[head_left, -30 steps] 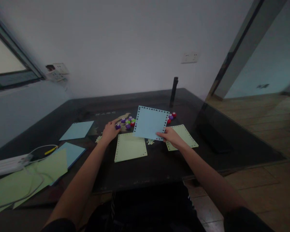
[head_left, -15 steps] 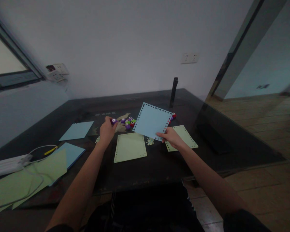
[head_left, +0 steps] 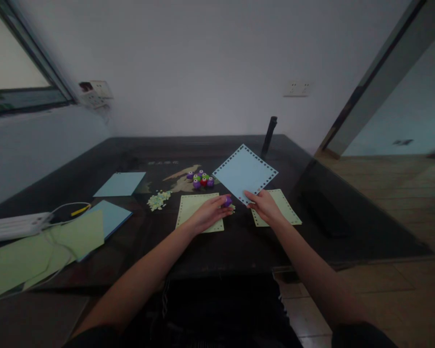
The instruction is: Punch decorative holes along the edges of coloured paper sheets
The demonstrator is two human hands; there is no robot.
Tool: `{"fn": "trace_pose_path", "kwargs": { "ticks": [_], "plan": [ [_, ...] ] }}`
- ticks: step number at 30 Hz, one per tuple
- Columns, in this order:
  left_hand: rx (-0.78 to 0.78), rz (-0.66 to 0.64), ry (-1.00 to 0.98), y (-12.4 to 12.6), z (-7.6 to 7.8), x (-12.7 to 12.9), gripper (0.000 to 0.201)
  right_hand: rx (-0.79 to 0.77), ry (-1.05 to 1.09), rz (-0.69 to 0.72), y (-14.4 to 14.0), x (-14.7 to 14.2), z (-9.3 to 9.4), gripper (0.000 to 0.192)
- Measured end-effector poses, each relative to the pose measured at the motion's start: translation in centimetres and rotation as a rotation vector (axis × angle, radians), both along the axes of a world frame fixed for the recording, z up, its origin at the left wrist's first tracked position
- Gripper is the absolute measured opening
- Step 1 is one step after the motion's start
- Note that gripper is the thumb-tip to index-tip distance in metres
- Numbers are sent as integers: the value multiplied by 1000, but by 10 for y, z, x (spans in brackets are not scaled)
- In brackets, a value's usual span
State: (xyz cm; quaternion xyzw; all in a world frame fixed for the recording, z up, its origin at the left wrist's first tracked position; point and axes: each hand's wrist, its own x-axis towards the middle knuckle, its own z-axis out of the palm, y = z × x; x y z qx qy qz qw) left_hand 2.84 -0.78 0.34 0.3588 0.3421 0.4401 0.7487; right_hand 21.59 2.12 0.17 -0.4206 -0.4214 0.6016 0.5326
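Observation:
In my right hand [head_left: 264, 205] is a blue sheet of paper [head_left: 244, 174], pinched at its near corner and tilted above the table. Small shaped holes run along its edges. My left hand [head_left: 212, 212] has its fingers closed around a small purple craft punch [head_left: 228, 201], just left of the sheet's near corner. Under the left hand lies a yellow-green sheet with punched edges [head_left: 188, 205]; another punched yellow-green sheet [head_left: 284, 208] lies beneath the right hand. Behind the left hand sits a cluster of purple, green and red punches [head_left: 203, 181].
A pile of paper cut-outs [head_left: 158, 200] lies left of centre. Farther left are a blue sheet [head_left: 120, 184], stacked blue and yellow-green paper [head_left: 83, 229], and a white power strip [head_left: 18, 226] with a cable. A black upright object [head_left: 269, 136] stands at the back; a dark flat object [head_left: 324, 212] lies right.
My left hand has lifted the purple punch from beside the cluster and brought it right and nearer, towards the blue sheet. The sheet has turned so one corner points towards me.

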Motion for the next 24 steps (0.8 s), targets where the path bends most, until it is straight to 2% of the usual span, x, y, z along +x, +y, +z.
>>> {"fn": "trace_pose_path", "kwargs": {
  "ticks": [6, 13, 17, 24],
  "plan": [
    [25, 41, -7, 0, -3, -2, 22, 28, 21, -44, 0, 1, -1, 30],
    [97, 52, 0, -3, -2, 1, 32, 105, -56, -88, -1, -4, -2, 39],
    [119, 72, 8, -3, -1, 1, 38, 171, -122, -128, -4, -8, -2, 37],
    [121, 108, 128, -3, 1, 0, 38, 230, -255, -112, -9, -14, -2, 36]
  ]
}}
